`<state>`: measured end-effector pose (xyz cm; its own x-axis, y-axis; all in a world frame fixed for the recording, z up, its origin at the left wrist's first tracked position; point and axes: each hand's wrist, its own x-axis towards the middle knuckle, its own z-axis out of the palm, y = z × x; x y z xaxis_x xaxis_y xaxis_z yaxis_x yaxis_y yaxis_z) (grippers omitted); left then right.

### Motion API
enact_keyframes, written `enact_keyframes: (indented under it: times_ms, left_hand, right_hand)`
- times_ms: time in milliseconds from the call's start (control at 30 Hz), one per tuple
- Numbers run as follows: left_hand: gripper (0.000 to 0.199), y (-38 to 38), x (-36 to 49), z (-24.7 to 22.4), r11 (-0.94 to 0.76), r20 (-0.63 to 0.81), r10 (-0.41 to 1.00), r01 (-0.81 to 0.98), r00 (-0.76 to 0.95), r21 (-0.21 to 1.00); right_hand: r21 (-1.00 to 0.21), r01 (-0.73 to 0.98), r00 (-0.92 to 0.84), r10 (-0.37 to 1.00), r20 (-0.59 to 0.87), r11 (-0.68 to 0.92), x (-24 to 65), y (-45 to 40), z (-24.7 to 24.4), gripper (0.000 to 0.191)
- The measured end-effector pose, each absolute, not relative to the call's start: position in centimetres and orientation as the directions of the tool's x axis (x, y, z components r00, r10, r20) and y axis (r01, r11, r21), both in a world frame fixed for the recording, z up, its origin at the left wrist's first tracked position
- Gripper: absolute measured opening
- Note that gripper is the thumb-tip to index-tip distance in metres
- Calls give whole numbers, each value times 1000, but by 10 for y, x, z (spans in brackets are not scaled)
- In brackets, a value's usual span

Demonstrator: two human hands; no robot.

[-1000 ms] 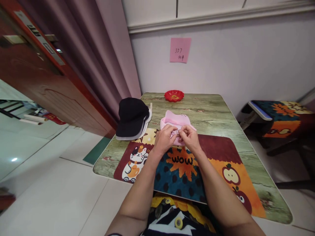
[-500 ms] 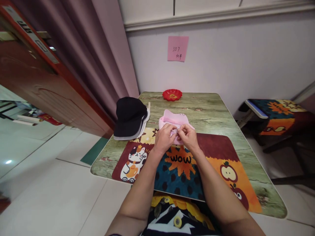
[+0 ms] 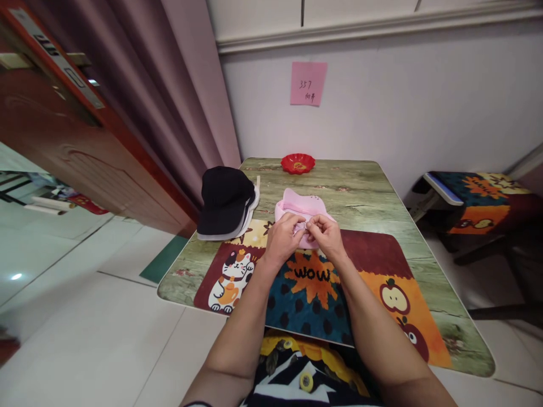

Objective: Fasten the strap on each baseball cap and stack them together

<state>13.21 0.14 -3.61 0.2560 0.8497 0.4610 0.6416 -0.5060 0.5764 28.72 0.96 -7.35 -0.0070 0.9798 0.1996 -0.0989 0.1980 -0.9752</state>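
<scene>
A soft pink cap (image 3: 302, 202) lies mid-way across the wood-grain table (image 3: 360, 195), its curved brim to the far side. The left hand (image 3: 283, 234) and right hand (image 3: 327, 234) pinch its near edge between bent fingers; the detail there is too small to tell. Nearer spreads a smooth, printed mat (image 3: 373, 249). Left, a rounded black cap (image 3: 225, 192) tops paler ones; far, a glossy, scalloped red dish (image 3: 298, 163).

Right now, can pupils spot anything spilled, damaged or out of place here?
Nothing stands out; no spill or damage shows. The stacked caps sit near the left edge of the table; whether they overhang is unclear. The left hand and right hand partly hide the pink cap, so that part can't be judged.
</scene>
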Motion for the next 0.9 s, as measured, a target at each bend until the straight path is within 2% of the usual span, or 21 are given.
enact_keyframes:
  times_ms: [567, 733, 900]
  left_hand:
    - [18, 6, 122, -41, -551, 439, 832, 587, 339, 593]
    - [18, 8, 119, -43, -546, 434, 838, 539, 332, 641]
    - [16, 8, 119, -44, -521, 430, 853, 542, 297, 659]
  right_hand:
    - [-981, -50, -115, 974, 195, 190, 297, 12, -76, 32]
    - [-976, -107, -52, 979, 195, 189, 293, 12, -76, 34]
    - [-972, -55, -54, 971, 233, 230, 293, 12, -76, 31]
